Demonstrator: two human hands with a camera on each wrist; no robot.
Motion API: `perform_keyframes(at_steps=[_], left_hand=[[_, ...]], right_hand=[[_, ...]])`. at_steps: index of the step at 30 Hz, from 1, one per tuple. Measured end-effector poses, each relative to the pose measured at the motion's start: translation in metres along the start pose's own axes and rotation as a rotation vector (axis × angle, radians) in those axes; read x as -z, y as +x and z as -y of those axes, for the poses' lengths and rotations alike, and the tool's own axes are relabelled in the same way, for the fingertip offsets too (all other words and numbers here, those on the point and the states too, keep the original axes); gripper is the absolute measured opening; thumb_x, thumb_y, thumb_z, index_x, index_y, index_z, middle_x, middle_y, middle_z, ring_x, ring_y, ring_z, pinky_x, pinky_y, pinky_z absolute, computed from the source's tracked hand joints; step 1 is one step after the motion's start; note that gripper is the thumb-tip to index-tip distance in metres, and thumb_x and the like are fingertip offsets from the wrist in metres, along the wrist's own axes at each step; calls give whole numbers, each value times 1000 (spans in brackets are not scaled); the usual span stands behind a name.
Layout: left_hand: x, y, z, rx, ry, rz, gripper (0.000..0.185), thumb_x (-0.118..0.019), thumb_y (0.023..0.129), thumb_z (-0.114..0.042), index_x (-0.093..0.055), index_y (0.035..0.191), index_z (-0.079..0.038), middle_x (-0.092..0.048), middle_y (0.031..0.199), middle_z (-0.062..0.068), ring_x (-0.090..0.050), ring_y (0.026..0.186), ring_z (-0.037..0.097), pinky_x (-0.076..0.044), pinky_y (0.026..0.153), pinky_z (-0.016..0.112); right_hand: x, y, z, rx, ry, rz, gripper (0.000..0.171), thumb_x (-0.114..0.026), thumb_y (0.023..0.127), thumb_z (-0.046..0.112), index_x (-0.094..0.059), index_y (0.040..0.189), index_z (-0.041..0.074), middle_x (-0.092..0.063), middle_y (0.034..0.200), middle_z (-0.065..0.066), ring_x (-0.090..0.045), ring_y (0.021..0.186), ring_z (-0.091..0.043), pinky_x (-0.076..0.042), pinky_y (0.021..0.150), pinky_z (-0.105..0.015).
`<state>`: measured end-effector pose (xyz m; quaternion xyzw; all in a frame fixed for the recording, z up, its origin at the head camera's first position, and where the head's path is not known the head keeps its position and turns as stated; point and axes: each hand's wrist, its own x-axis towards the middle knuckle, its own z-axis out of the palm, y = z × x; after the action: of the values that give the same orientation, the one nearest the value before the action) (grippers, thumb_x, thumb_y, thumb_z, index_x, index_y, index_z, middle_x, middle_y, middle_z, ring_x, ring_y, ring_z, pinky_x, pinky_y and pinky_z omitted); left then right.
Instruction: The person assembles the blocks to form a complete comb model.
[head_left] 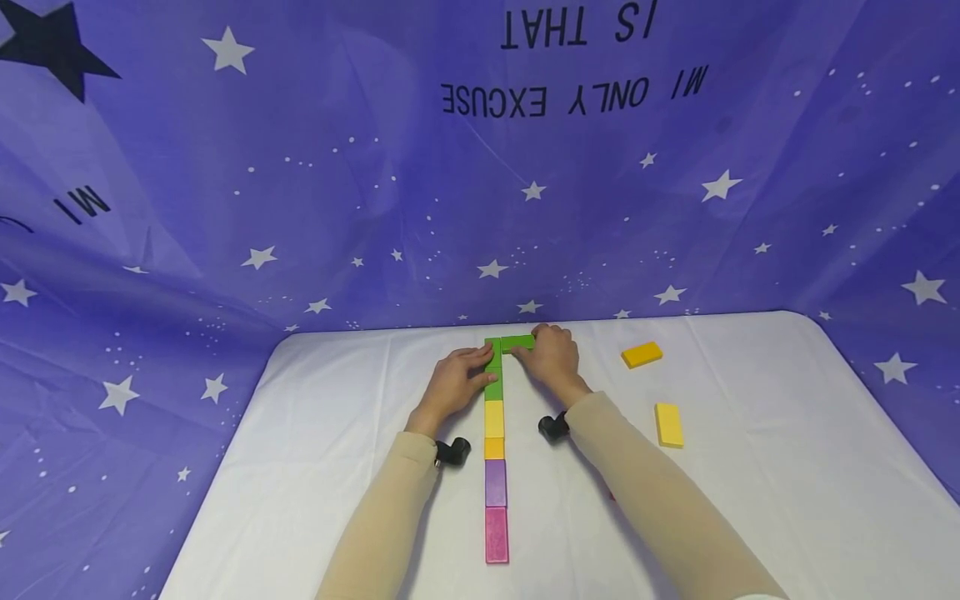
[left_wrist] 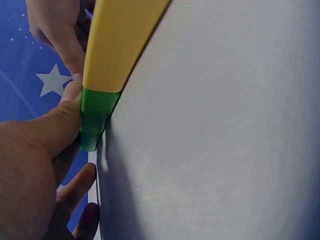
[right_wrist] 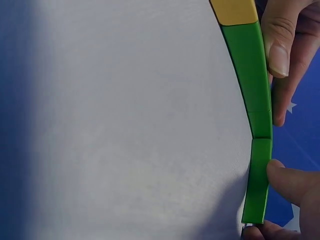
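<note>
Right hand: your right hand [head_left: 551, 354] rests at the far end of the row of blocks [head_left: 494, 450], fingers curled over the sideways green block [head_left: 518, 342] and holding it by its edges.
Left hand: your left hand [head_left: 452, 382] lies against the left side of the row, thumb and fingertips pressed to the upright green blocks [head_left: 492, 371], fingers nearly straight rather than wrapped round.
Sideways green block: flat on the table [head_left: 337, 433], touching the row's far end and turning right from it.
Row: runs from the green blocks toward you through yellow, orange, purple and pink, end to end.
Loose yellow blocks: two, one [head_left: 641, 354] right of the row's far end, the other [head_left: 668, 424] nearer you, both well apart from the row.
</note>
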<state>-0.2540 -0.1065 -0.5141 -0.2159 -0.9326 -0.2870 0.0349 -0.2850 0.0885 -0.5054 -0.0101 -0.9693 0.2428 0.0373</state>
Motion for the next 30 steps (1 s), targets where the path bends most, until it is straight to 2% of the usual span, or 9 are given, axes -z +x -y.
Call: perform_keyframes(at_steps=[12, 18, 24, 30], left_hand=[[0, 0, -1, 32, -19, 9, 50, -66, 84, -36, -55, 128, -15, -47, 138, -10, -43, 127, 20, -31, 107, 39], [0, 1, 0, 37, -22, 16, 50, -65, 85, -37, -55, 129, -17, -46, 138, -11, -42, 127, 19, -30, 108, 38], [0, 1, 1, 29, -17, 12, 50, -66, 84, -37, -55, 129, -16, -46, 138, -10, -42, 127, 19, -30, 108, 38], [-1, 1, 1, 45, -19, 22, 50, -66, 84, -37, -55, 129, -17, -46, 138, -11, -41, 127, 17, -30, 108, 36]], right_hand=[[3, 1, -4, 9, 53, 16, 54, -69, 79, 45, -64, 112, 3, -65, 104, -13, -55, 100, -33, -47, 84, -44], [2, 2, -8, 25, 100, 33, 51, -69, 81, 41, -63, 114, 4, -65, 98, -9, -57, 95, -28, -49, 79, -40], [5, 5, -14, 71, 147, 83, 44, -70, 83, 32, -62, 115, 3, -62, 96, -7, -56, 88, -22, -49, 77, -36], [6, 8, -20, 111, 156, 113, 41, -70, 83, 27, -62, 114, 3, -62, 95, -6, -56, 89, -22, -48, 80, -36]])
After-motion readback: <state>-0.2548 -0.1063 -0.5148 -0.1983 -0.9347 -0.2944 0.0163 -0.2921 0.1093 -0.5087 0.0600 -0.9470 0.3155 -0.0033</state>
